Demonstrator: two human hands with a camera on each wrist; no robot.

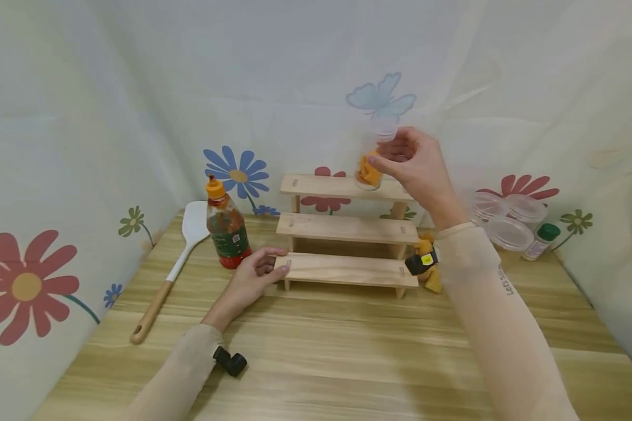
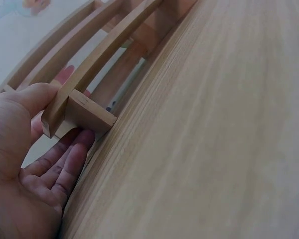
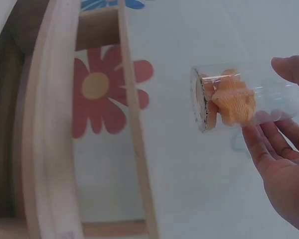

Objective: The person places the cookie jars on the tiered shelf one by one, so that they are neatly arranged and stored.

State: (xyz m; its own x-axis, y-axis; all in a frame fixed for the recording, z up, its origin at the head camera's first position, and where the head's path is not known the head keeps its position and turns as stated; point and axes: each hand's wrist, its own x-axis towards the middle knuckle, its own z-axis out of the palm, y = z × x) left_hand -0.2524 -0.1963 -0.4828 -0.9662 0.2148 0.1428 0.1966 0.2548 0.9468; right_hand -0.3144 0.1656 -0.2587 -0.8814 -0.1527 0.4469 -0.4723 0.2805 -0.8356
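My right hand (image 1: 416,166) holds a clear plastic jar (image 1: 370,171) with orange snack pieces in its lower part. In the right wrist view the thumb and fingers lie on either side of the jar (image 3: 224,97). A gap shows there between the jar's base and the top board (image 3: 137,124) of the wooden three-step rack. My left hand (image 1: 250,280) grips the left end of the lowest step (image 1: 342,269). In the left wrist view its thumb lies along the board's end, with the fingertips at the end support (image 2: 92,112).
A sauce bottle (image 1: 226,228) with an orange cap stands left of the rack. Beside it lies a white spatula (image 1: 181,245) with a wooden handle. Clear lidded jars (image 1: 511,231) and a green-capped bottle (image 1: 542,241) stand at the right. More orange snacks (image 1: 433,280) show by the rack.
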